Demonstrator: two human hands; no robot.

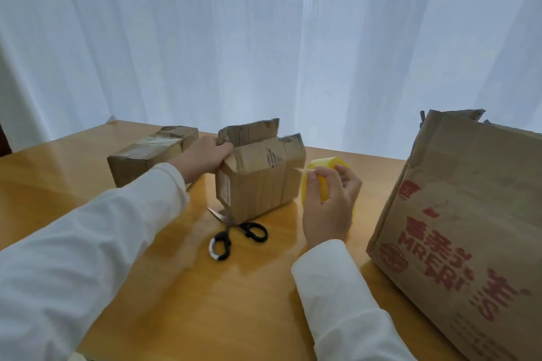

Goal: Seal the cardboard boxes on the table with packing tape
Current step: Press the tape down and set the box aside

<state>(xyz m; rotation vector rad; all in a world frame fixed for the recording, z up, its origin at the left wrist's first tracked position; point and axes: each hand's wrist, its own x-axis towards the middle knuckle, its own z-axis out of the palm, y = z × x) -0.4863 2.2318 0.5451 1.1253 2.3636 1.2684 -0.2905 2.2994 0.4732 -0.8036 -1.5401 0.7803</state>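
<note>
Standing near the middle of the wooden table (pixel 164 287), the small cardboard box (pixel 258 184) is the one being worked on: its torn top flaps are partly folded over, one far flap stands upright, and no tape shows across its top seam. The left hand (pixel 202 156) grips the box's upper left corner, fingers curled over the flap edge, steadying it or pressing the flap down. Just to the right of the box, the right hand (pixel 330 202) holds the yellow roll of packing tape (pixel 325 168), fingers wrapped around it and the thumb near what looks like a short loose end pointing toward the box; whether that end touches the cardboard I cannot tell. A pair of black-handled scissors (pixel 237 233) lies on the table just in front of the box, its blades partly under the box's near corner. Behind and to the left, a second box (pixel 149 152) lies closed with glossy tape across its top, so it seems sealed. At the far right, a large printed box (pixel 460 222) stands with ragged flaps raised, seemingly unsealed. By my reckoning one box is done, one is just beginning, and one remains
</note>
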